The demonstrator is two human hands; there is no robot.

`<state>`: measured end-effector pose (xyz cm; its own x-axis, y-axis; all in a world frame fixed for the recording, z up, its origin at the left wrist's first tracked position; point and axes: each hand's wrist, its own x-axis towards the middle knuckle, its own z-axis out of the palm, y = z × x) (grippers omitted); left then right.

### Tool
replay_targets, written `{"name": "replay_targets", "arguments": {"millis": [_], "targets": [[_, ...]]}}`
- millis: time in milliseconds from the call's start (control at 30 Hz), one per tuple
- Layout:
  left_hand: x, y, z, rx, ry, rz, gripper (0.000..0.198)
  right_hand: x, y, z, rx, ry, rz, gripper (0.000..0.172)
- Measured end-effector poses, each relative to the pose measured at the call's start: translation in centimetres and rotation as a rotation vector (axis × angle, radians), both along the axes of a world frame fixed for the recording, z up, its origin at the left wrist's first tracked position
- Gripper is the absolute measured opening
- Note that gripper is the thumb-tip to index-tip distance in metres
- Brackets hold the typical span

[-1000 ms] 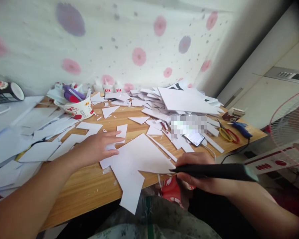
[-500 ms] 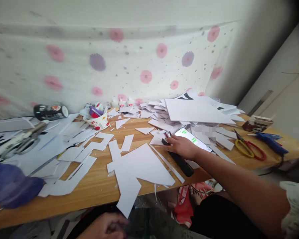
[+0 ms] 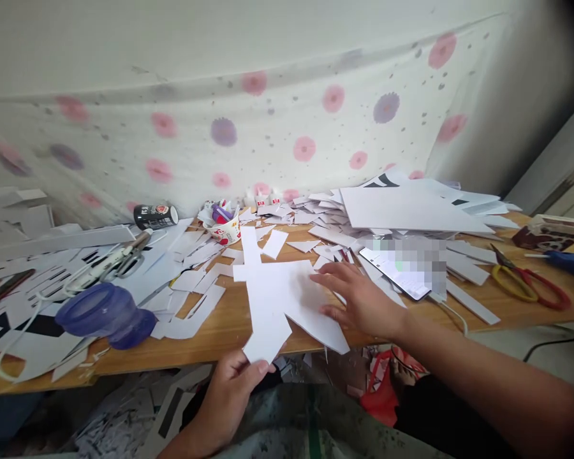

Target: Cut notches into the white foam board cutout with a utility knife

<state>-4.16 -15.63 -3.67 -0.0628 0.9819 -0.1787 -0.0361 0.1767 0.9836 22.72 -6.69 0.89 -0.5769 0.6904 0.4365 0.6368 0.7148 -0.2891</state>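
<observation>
A large white cut-out sheet (image 3: 277,299) lies on the wooden table (image 3: 210,335), its lower tip hanging over the front edge. My left hand (image 3: 234,389) is below the table edge, pinching that overhanging tip between thumb and fingers. My right hand (image 3: 358,299) rests flat on the sheet's right part, fingers spread and pointing left. A phone (image 3: 397,271) with a lit screen lies just right of that hand.
Stacked white sheets (image 3: 406,207) fill the back right, with scraps across the middle and left. A purple container (image 3: 108,315), pliers (image 3: 119,261), a black can (image 3: 155,217) and a paper cup (image 3: 224,229) sit on the left. Yellow-red scissors (image 3: 526,280) and a blue tool (image 3: 569,262) lie on the right.
My right hand left the black tool and the phone and came to lie flat on the white sheet. My left hand rose from my lap and pinched the sheet's lower tip. The view turned left.
</observation>
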Motion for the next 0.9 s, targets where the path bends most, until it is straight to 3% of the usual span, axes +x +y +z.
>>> {"name": "replay_targets", "arguments": {"millis": [100,200,300,367,500,667,900], "targets": [[-1.1,0.1,0.8,0.145,0.068,-0.011,0.023,-1.4,-0.4,0.8,0.11,0.058,0.028,0.06],[-1.5,0.4,2.2,0.254,0.052,-0.101,0.021,-1.9,-0.2,2.2,0.163,0.148,-0.059,0.076],[-1.0,0.9,3.3,0.352,0.043,-0.244,0.025,-1.9,-0.1,3.7,0.072,0.146,-0.145,0.091],[-0.4,1.3,3.6,0.373,0.022,-0.29,0.027,-1.7,-0.2,4.2,-0.037,0.136,-0.169,0.091],[1.5,1.8,4.0,0.351,-0.166,-0.324,0.025,-0.9,-0.1,4.0,-0.24,0.215,-0.179,0.089],[4.6,2.4,5.0,0.227,-0.594,-0.301,0.033,-0.6,0.1,3.5,-0.318,0.318,-0.23,0.098],[7.6,3.7,4.0,0.06,-0.435,-0.134,0.039,-1.6,-0.6,3.2,-0.399,0.353,-0.251,0.103]]}}
